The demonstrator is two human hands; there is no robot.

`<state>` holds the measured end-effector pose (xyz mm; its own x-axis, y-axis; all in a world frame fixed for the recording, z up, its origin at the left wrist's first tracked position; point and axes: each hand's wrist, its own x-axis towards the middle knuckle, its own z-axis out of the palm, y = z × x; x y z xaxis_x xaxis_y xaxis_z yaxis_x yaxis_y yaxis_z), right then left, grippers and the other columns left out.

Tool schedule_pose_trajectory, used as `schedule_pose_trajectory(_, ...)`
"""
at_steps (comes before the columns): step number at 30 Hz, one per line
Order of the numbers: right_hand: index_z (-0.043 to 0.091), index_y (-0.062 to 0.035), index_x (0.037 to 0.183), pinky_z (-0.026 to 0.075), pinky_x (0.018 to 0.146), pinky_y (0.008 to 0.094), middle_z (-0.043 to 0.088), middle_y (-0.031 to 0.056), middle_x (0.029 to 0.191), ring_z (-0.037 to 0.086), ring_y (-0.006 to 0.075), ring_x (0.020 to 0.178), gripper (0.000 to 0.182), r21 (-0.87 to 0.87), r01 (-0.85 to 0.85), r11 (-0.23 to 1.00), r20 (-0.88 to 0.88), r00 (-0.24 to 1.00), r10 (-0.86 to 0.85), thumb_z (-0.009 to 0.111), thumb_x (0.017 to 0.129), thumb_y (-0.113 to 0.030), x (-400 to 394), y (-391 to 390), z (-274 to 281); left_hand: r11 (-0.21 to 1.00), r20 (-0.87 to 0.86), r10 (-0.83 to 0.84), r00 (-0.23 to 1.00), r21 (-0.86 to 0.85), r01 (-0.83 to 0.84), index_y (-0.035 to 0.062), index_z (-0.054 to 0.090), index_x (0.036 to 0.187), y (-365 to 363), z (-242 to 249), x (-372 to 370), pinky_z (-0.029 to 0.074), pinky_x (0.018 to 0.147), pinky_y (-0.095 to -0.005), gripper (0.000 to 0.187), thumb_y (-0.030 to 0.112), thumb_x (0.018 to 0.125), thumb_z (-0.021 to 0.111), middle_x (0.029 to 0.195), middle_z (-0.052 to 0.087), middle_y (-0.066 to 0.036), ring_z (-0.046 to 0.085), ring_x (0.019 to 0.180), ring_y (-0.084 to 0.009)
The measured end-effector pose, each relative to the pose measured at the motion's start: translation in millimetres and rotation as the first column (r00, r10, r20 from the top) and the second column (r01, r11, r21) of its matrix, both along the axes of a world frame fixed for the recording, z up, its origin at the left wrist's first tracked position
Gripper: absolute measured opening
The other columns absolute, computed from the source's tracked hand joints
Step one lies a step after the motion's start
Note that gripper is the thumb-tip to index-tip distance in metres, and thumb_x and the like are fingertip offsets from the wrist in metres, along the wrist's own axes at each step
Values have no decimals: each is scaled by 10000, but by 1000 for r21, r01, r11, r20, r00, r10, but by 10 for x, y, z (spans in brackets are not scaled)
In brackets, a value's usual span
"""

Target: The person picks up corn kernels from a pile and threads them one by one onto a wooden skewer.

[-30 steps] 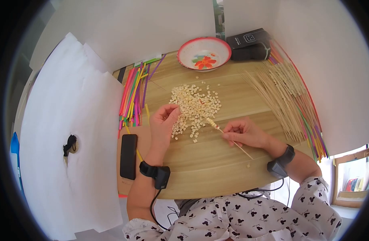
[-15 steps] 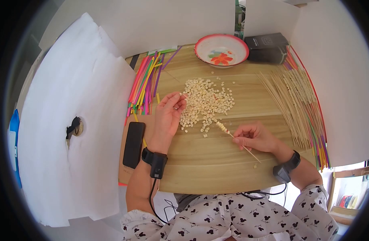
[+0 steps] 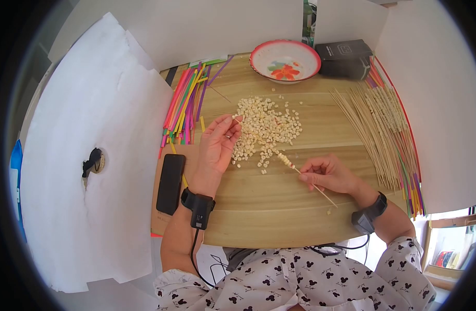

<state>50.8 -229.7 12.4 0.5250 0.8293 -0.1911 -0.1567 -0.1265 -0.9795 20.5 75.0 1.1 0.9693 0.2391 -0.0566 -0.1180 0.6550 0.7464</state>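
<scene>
On the desk (image 3: 258, 217) lies a pile of pale pieces (image 3: 266, 122); the right hand (image 3: 330, 174) pinches a stick (image 3: 326, 196) — partly strung, tip beside the pile — while the left hand (image 3: 217, 145) pinches something too small to tell. Threading seems underway; another piece would need careful aligning.
</scene>
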Motion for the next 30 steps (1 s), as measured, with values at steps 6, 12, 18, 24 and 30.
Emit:
schedule_pose_trajectory(6, 641, -32, 917, 355, 447, 165, 609, -7, 645, 471, 12, 503, 112, -6, 18, 1000, 3, 1000, -18, 639, 923, -143, 2, 3, -10, 1000, 10, -3, 1000, -15, 3, 36, 636, 1027, -1, -11, 4, 528, 800, -279, 127, 87, 913, 617, 1039, 663, -126, 625, 841, -138)
schedule_pose_trajectory(12, 640, -31, 914, 350, 439, 166, 605, -8, 640, 466, 12, 494, 109, 0, 17, 1000, 0, 1000, -17, 635, 925, -139, 5, 3, -10, 1000, 32, 6, 999, -8, -6, 27, 635, 1024, -16, -10, 8, 530, 811, -279, 124, 76, 911, 618, 1042, 658, -137, 622, 841, -143)
schedule_pose_trajectory(18, 639, -30, 911, 351, 439, 166, 604, -7, 638, 466, 12, 493, 105, -9, 20, 1000, 5, 1000, -20, 631, 928, -133, 4, 3, -5, 1000, 56, 12, 998, -4, -12, 22, 631, 1026, -29, -23, 10, 531, 821, -282, 120, 56, 913, 608, 1044, 655, -139, 622, 844, -145)
schedule_pose_trajectory(24, 640, -25, 913, 354, 441, 165, 606, -4, 641, 468, 12, 493, 104, -4, 15, 1000, 4, 1000, -15, 627, 929, -127, 4, 0, -7, 1000, 88, 1, 996, -3, -1, 21, 624, 1028, -40, -61, 23, 531, 823, -285, 119, 47, 914, 604, 1040, 652, -135, 622, 842, -146)
schedule_pose_trajectory(30, 643, -23, 918, 356, 441, 164, 609, 0, 642, 475, 12, 497, 103, -6, 17, 1000, -3, 1000, -17, 632, 925, -125, 5, -1, -5, 1000, 77, -1, 997, 16, 0, 24, 624, 1023, -49, -55, 19, 527, 822, -285, 115, 47, 912, 606, 1015, 649, -123, 615, 836, -142)
